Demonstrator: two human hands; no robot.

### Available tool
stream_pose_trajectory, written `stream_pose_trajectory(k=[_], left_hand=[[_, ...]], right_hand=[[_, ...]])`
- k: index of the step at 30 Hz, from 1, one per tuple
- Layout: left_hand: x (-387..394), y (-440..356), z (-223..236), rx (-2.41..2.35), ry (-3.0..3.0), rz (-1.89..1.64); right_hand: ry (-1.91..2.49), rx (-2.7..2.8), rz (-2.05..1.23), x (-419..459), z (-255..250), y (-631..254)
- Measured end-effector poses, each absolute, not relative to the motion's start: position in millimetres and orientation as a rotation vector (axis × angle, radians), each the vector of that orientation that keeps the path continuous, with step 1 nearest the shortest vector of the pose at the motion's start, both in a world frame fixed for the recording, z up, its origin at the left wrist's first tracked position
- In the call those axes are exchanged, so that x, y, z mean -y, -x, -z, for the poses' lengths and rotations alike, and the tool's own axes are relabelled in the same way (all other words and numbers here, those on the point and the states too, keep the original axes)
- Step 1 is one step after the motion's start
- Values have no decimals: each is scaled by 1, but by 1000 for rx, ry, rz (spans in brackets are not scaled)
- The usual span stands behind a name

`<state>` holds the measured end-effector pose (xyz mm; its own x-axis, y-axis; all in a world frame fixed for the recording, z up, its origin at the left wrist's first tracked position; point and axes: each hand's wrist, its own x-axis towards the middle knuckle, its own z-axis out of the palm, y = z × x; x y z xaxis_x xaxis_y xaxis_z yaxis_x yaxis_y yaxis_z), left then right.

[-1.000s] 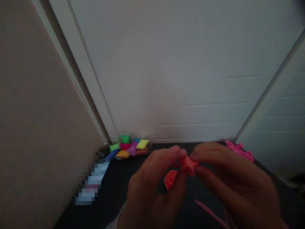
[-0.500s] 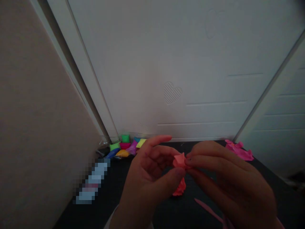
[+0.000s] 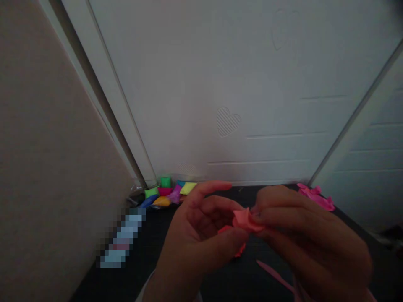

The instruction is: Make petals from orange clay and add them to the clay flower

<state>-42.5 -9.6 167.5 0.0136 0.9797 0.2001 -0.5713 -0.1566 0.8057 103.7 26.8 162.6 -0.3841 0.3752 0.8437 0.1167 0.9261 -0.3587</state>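
One white door [image 3: 226,84] fills most of my remote feed, a heart shape pressed into it, and a beige panel [image 3: 47,167] leans in to the left of the door. A dark tabletop [image 3: 151,260] runs along the door's foot. Out from the door, over that surface, both hands are working close together. The right hand [image 3: 311,239] is closed, its fingertips [image 3: 258,216] pinching a ruffled salmon-pink clay piece [image 3: 247,220] from the side nearest the door's right edge. The left hand [image 3: 195,235] is curled, thumb pressed in under the same piece, index finger lifted clear. A red-orange lump [image 3: 239,250] sits partly hidden below that thumb; I can't tell if it's held or resting on the tabletop.

Over by the door's lower left corner there's a heap of small colored clay bags [image 3: 165,193], and a blurred pack [image 3: 122,239] lies nearer me. A crumpled magenta scrap [image 3: 316,199] sits at the door's lower right, and a thin pink strip [image 3: 273,277] lies nearer me.

My read: the clay is light, soft and a bit tacky, so those thin ruffles would tear or squash easily. I'd hold the thicker middle, gently.
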Motion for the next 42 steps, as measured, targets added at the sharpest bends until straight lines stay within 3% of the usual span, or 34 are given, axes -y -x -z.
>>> stream_pose_trajectory(k=[34, 42], left_hand=[[4, 44, -165, -390, -824, -1310], [6, 42, -164, -581, -1028, -1564]], right_hand=[[311, 1806, -342, -28, -155, -99], [394, 1754, -325, -25, -157, -100]])
